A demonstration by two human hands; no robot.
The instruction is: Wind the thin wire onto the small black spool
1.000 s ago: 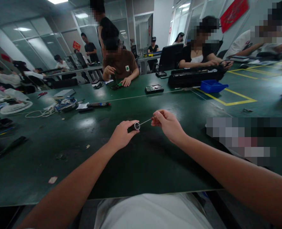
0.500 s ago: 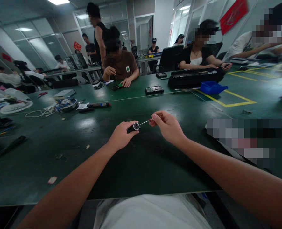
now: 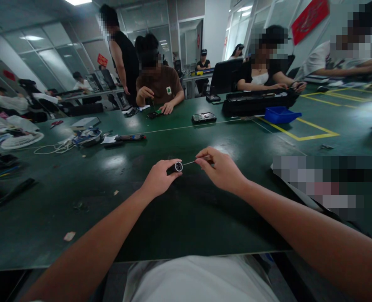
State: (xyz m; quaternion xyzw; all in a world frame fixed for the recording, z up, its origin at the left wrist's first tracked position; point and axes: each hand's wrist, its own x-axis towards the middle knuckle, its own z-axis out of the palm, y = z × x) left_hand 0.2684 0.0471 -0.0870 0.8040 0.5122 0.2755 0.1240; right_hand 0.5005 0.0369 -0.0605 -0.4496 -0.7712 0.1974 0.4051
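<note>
My left hand (image 3: 160, 178) grips a black cylinder (image 3: 174, 167) whose round, silver-rimmed end faces right. Between the fingers of my right hand (image 3: 217, 167) is a screwdriver (image 3: 189, 162); its thin metal shaft points left into the cylinder's open end. Most of the red handle is covered by my fingers. Both hands are held above the green table (image 3: 173, 226). Exactly where the screwdriver's tip rests inside the cylinder is too small to tell.
Across the table a person in brown (image 3: 161, 86) works on a small board. A hard drive (image 3: 204, 118), a blue tray (image 3: 282, 115) and a long black device (image 3: 258, 102) stand at the back. Cables (image 3: 87, 137) lie left; a blurred-out flat object (image 3: 321, 184) lies right.
My right fingers have shifted on the screwdriver's handle, hiding more of it. The cylinder has moved very slightly left. In the background, the standing person has moved left.
</note>
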